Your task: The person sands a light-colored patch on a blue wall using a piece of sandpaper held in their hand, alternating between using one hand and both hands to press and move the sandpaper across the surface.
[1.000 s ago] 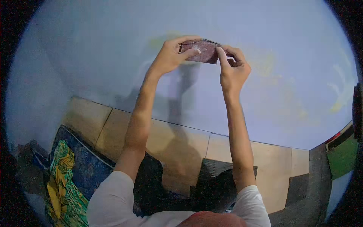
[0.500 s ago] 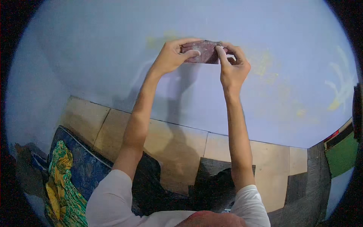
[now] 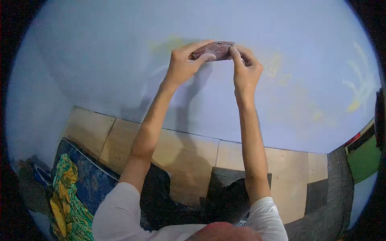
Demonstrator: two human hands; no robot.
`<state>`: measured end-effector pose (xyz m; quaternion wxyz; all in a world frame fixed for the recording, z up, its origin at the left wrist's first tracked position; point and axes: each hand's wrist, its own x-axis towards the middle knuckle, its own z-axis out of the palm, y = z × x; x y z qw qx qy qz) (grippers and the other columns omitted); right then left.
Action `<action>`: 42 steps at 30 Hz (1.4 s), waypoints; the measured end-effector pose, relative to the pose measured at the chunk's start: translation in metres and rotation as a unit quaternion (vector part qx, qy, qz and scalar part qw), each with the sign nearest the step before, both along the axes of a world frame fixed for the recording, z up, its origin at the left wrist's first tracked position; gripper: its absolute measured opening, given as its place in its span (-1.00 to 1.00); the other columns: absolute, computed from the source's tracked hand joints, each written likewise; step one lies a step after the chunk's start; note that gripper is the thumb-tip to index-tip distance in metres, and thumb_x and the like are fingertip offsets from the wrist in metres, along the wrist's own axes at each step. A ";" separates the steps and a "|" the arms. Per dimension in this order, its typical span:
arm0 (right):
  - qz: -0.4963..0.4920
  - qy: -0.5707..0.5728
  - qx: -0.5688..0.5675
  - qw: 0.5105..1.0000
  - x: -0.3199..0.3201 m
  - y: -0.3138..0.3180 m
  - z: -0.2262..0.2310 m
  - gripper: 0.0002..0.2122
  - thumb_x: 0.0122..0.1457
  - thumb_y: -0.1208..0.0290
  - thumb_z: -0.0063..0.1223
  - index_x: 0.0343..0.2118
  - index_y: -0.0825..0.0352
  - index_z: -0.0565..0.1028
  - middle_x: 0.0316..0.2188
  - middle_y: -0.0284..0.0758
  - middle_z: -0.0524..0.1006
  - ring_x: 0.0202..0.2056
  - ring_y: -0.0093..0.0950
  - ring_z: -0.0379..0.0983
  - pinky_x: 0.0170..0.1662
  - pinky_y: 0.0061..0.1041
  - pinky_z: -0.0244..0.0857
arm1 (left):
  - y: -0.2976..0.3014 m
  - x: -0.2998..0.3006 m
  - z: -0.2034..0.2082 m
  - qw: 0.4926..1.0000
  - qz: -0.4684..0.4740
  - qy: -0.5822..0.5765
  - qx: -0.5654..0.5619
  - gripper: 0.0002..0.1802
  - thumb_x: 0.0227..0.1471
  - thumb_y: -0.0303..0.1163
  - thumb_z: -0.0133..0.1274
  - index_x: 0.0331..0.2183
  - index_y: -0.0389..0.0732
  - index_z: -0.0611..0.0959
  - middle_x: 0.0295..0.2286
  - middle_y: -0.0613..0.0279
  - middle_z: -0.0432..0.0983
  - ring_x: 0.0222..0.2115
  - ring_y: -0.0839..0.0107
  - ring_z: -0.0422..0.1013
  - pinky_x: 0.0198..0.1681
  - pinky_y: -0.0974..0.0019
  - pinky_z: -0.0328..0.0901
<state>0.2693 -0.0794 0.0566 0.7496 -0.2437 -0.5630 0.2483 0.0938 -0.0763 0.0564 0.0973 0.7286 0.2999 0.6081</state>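
Note:
Both arms are raised in front of a pale blue wall [image 3: 120, 60]. My left hand [image 3: 183, 64] and my right hand [image 3: 245, 68] together pinch a small dark reddish-brown flat piece [image 3: 215, 50], held up against or just before the wall. My left thumb and fingers grip its left end; my right fingertips hold its right end. Whether the piece touches the wall cannot be told. Yellowish smears mark the wall around the hands.
Tan floor tiles [image 3: 189, 152] run along the base of the wall. A blue patterned mattress with a green-yellow cloth [image 3: 68, 188] lies at lower left. A dark grey mat [image 3: 225, 176] sits below me. A green panel [image 3: 364, 158] stands at right.
Both hands have stayed on the piece, shifting it slightly along the wall; the view has moved a little.

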 end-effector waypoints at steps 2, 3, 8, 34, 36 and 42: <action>0.025 0.018 -0.018 0.999 0.000 -0.003 0.002 -0.81 0.20 0.48 0.21 -0.23 0.52 0.61 -0.23 -0.19 0.62 -0.16 -0.46 0.55 0.01 -0.39 0.45 | 0.000 0.000 -0.003 1.000 -0.027 0.000 0.012 -0.54 0.04 -0.58 0.27 0.02 -0.30 0.63 -0.15 0.17 0.61 -0.15 0.47 0.51 -0.05 0.36 0.48; 0.038 0.027 -0.028 0.999 0.000 -0.004 0.002 -0.81 0.20 0.48 0.21 -0.23 0.52 0.61 -0.23 -0.18 0.62 -0.16 -0.46 0.55 0.01 -0.39 0.44 | 0.000 0.000 -0.004 0.999 -0.040 -0.007 -0.004 -0.54 0.04 -0.58 0.27 0.03 -0.30 0.62 -0.15 0.17 0.61 -0.16 0.47 0.51 -0.06 0.35 0.49; 0.066 0.026 -0.014 0.997 0.005 0.006 -0.002 -0.85 0.21 0.52 0.17 -0.20 0.45 0.61 -0.18 -0.21 0.61 -0.11 -0.43 0.55 0.01 -0.39 0.44 | 0.001 0.005 -0.001 0.997 -0.067 -0.014 -0.039 -0.53 0.08 -0.58 0.23 0.06 -0.34 0.58 -0.17 0.13 0.60 -0.16 0.46 0.51 -0.08 0.35 0.51; 0.045 -0.018 -0.023 0.999 0.024 0.011 0.000 -0.89 0.18 0.59 0.20 -0.25 0.45 0.64 -0.33 -0.24 0.65 -0.28 -0.53 0.57 -0.20 -0.53 0.48 | 0.013 -0.013 -0.007 0.984 -0.124 -0.002 -0.127 -0.78 0.27 -0.49 -0.01 -0.12 -0.25 0.69 -0.17 0.23 0.61 -0.16 0.43 0.50 -0.14 0.32 0.49; 0.042 -0.014 -0.025 0.999 0.023 0.013 -0.003 -0.89 0.18 0.59 0.20 -0.25 0.46 0.64 -0.33 -0.24 0.65 -0.29 -0.53 0.57 -0.21 -0.53 0.48 | 0.009 -0.011 -0.005 0.987 -0.110 0.008 -0.121 -0.76 0.25 -0.53 -0.03 -0.12 -0.25 0.69 -0.15 0.23 0.61 -0.16 0.39 0.51 -0.14 0.28 0.50; -0.012 -0.021 -0.017 1.000 0.021 0.014 -0.005 -0.89 0.18 0.59 0.18 -0.25 0.47 0.64 -0.34 -0.24 0.65 -0.30 -0.52 0.57 -0.20 -0.52 0.47 | 0.006 -0.007 -0.002 0.992 -0.021 0.119 -0.024 -0.64 0.14 -0.68 -0.10 -0.12 -0.21 0.70 -0.19 0.17 0.62 -0.19 0.26 0.53 -0.08 0.22 0.44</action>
